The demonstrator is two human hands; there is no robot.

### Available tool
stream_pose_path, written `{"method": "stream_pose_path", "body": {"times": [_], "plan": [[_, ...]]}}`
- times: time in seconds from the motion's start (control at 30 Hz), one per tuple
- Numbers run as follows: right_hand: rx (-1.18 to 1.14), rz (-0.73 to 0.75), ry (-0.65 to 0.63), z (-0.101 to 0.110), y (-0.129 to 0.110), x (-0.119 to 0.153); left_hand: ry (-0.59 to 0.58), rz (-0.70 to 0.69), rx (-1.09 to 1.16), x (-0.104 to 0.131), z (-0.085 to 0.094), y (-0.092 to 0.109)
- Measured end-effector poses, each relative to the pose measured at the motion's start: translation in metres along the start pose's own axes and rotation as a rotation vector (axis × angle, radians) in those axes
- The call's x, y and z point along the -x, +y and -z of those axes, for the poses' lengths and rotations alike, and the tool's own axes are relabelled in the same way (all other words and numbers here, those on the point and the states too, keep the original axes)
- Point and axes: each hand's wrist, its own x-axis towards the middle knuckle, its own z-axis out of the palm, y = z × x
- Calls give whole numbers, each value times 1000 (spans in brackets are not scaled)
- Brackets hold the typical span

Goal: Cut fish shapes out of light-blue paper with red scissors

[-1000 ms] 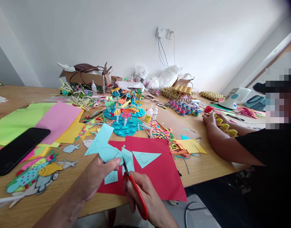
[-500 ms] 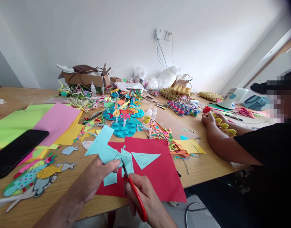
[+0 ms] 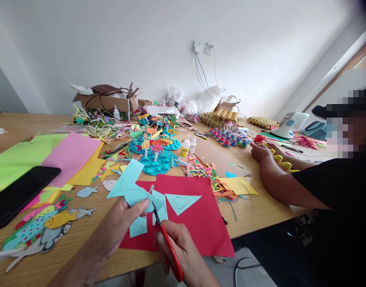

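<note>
My left hand (image 3: 123,219) pinches a light blue sheet of paper (image 3: 130,187) with a fish drawn on it in pencil, thumb on top. Red-handled scissors (image 3: 170,243) are in my right hand (image 3: 183,247), their blades at the right edge of that paper. Both hands are above a red sheet (image 3: 197,227) at the table's front edge. Lying on the red sheet are a blue paper triangle (image 3: 181,202) with a drawn fish and a smaller blue piece (image 3: 138,227) with a drawn tail. Part of another blue piece shows behind the scissor blades.
Left are a black phone (image 3: 27,195), coloured paper sheets (image 3: 67,159) and cut-out paper fish (image 3: 60,219). Behind stand a blue base with fish (image 3: 154,163) and glue bottles (image 3: 185,147). Paper scraps (image 3: 203,169) lie right. A co-worker's arm (image 3: 278,187) rests on the table, hands holding yellow egg-carton pieces.
The view has shifted slightly. The scissors and the blue paper keep nearly the same place, with the blades still at the paper's right edge.
</note>
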Motion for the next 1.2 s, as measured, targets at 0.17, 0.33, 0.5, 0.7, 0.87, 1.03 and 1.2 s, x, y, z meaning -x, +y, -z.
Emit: {"method": "stream_pose_path", "body": {"times": [0.17, 0.33, 0.5, 0.7, 0.87, 1.03, 1.2], "plan": [[-9, -5, -7, -1, -3, 1, -1, 4, -18, 1, -2, 2], [-20, 9, -15, 0, -5, 2, -52, 23, 0, 1, -2, -1], [-25, 7, -17, 0, -4, 3, -67, 28, -21, 0, -1, -2], [-15, 12, -24, 0, -4, 4, -63, 31, -19, -1, -1, 1], [4, 15, -21, 3, -1, 3, -82, 19, 15, -1, -1, 2], [18, 39, -41, 3, -2, 3, -111, 61, 74, 1, 0, 3], [27, 21, -39, 3, -3, 4, -169, 92, 135, 1, 0, 7]]}}
